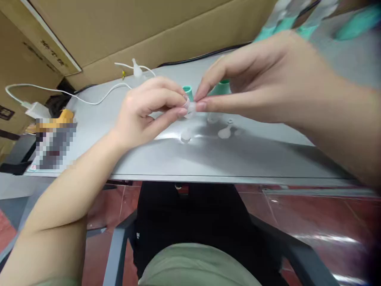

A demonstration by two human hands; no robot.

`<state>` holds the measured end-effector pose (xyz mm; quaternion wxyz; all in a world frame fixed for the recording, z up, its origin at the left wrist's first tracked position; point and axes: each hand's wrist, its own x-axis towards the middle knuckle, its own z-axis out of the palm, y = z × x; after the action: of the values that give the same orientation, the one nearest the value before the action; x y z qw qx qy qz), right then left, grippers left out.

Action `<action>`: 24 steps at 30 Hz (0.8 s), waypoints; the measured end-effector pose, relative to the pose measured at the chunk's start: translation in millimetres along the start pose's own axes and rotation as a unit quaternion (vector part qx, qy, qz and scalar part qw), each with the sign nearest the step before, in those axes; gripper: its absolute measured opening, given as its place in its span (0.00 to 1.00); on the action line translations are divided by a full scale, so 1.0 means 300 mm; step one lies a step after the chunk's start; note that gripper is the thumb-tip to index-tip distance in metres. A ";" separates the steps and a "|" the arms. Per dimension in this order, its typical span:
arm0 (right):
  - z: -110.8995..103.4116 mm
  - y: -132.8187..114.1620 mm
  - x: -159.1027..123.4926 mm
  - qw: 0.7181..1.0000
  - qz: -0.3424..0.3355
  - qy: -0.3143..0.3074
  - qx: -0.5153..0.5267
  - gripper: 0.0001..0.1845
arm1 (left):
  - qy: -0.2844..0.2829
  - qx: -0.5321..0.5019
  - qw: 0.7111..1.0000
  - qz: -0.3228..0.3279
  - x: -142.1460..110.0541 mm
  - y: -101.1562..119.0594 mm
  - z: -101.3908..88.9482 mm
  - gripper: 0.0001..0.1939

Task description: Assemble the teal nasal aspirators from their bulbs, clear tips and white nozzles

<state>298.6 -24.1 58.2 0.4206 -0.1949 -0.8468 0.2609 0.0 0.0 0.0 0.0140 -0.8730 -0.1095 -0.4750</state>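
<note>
Pinch: left hand and right hand, fingers narrow on translucent part | clear-topped teal pieces beyond | loose translucent piece lies unattached on table

A gray tabletop stands against brown cardboard. A white cable extends from a white power adapter near a yellow object. A black cable follows the rear edge. Red floor tiles lie below
</note>
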 end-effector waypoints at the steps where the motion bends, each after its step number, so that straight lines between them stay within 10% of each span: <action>1: 0.001 -0.004 -0.003 1.000 0.004 0.000 -0.007 0.06 | -0.008 0.006 1.000 -0.018 -0.001 0.003 -0.005 0.25; 8: 0.013 -0.012 -0.018 0.999 0.013 0.011 -0.050 0.22 | -0.040 0.041 0.992 -0.110 -0.014 0.017 -0.017 0.28; 24: 0.018 -0.026 -0.022 0.997 0.051 -0.003 -0.049 0.26 | 0.000 0.022 0.994 -0.107 -0.044 0.028 -0.017 0.23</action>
<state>296.9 -35.3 56.1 0.3945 -0.2577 -0.8485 0.2407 -9.4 -11.3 -7.4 -0.0179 -0.8556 -0.2122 -0.4717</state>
